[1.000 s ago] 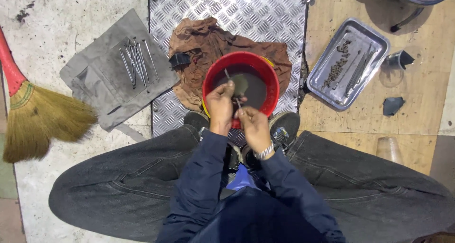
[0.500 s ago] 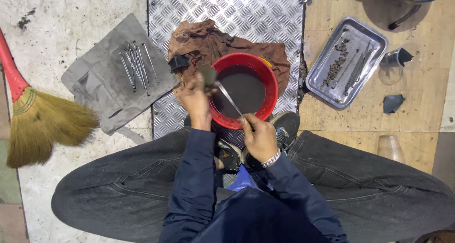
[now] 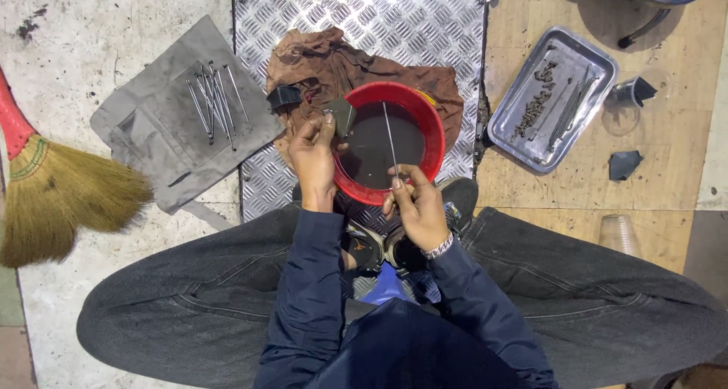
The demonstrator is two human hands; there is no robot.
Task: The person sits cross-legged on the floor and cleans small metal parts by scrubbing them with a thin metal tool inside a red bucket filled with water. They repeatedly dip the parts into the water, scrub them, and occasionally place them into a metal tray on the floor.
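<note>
A red bowl of dark liquid stands on a brown rag between my feet. My right hand pinches the near end of a thin metal rod that reaches out over the liquid. My left hand holds a small dark scrap of abrasive pad at the bowl's left rim. Another dark scrap lies on the rag just left of that hand.
Several thin metal rods lie on a grey cloth at the left. A straw broom is at the far left. A steel tray with small parts sits at the right, with dark scraps and a clear cup nearby.
Both hands were together over the bowl's near rim. They have parted: the left went to the bowl's left rim with the pad, the right now holds the rod alone over the liquid.
</note>
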